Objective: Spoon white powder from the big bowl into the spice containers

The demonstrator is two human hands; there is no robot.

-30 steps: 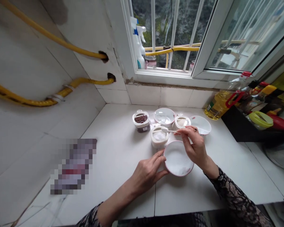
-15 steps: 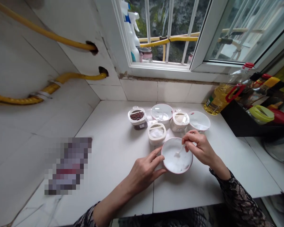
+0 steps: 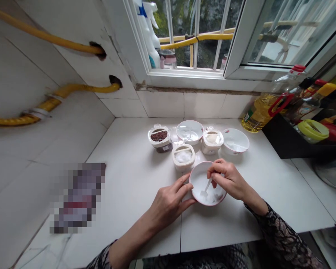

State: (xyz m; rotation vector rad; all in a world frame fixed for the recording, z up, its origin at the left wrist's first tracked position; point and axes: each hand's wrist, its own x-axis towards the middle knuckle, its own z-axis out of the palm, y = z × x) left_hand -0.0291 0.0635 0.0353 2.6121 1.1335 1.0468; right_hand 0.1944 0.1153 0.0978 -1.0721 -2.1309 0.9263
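My left hand [image 3: 170,201] grips the left side of a white bowl [image 3: 196,181] with a pink rim, thumb low and fingers along the edge. Pinched in my right hand [image 3: 226,179] is a small white spoon [image 3: 207,187], its tip down inside the bowl. A white, grainy substance [image 3: 218,196] lies on the bowl's bottom. Just behind the bowl stands an uncovered jar of white granules [image 3: 183,157]. To its left is a jar of dark reddish-brown bits [image 3: 159,137], and to its right a jar of pale powder [image 3: 212,140].
Two more white bowls [image 3: 194,130] [image 3: 235,142] stand behind the jars. At the right, an oil bottle [image 3: 256,112] is beside a black rack [image 3: 291,140] of condiments. A pixelated item [image 3: 78,198] lies at left by the tiled wall. A barred window [image 3: 196,37] is ahead.
The spoon has moved left and toward me inside the bowl, and my right hand has shifted left with it. My left hand keeps its hold. The view has shifted slightly.
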